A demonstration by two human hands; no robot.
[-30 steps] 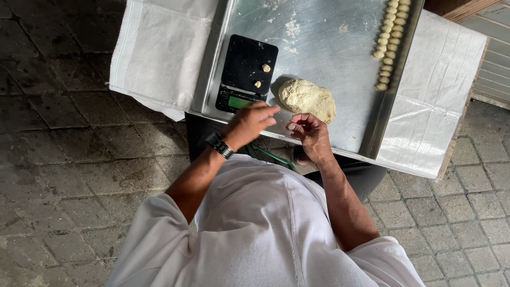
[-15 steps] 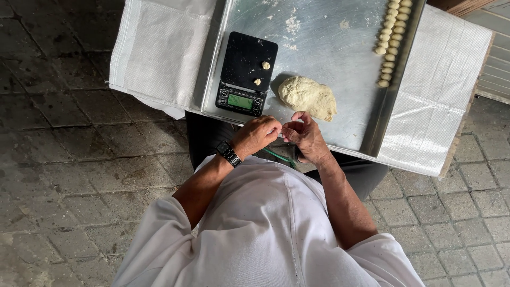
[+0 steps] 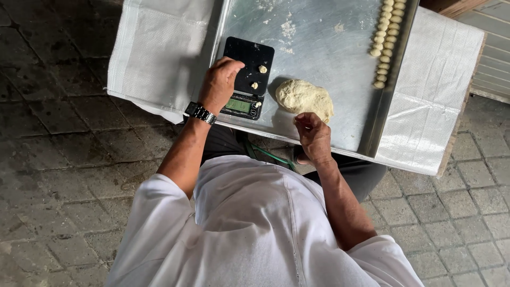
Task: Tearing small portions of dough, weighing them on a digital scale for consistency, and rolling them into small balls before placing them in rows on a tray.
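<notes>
the left hand [image 3: 219, 84], with a metal wristwatch [image 3: 200, 112] on its wrist, rests at the left edge of a small black kitchen scale [image 3: 247, 77], fingers curled loosely and fingertips touching the platform; it holds nothing that can be seen. two small dough pieces [image 3: 258, 76] lie on the scale's black platform, apart from the fingers, and a third bit sits by the lit green display at the near end. the right hand [image 3: 313, 137] is at the near edge of the metal tray [image 3: 324, 21], fingers bent inward just beside the lump of dough [image 3: 304, 98]; whether it pinches a bit of dough between the fingertips cannot be told. the lump is pale, rough and lies flat on the tray, just right of the scale and touching nothing else. along the tray's far right rim runs a double row of small rolled dough balls [image 3: 386, 40], packed one against the next. flecks of flour and dough are scattered on the tray's upper part. the tray stands on a table covered with white woven sheeting [image 3: 154, 48], which hangs over the left and right sides. the person wears a white shirt [image 3: 255, 228] and stands over a grey paved floor [image 3: 58, 159].
</notes>
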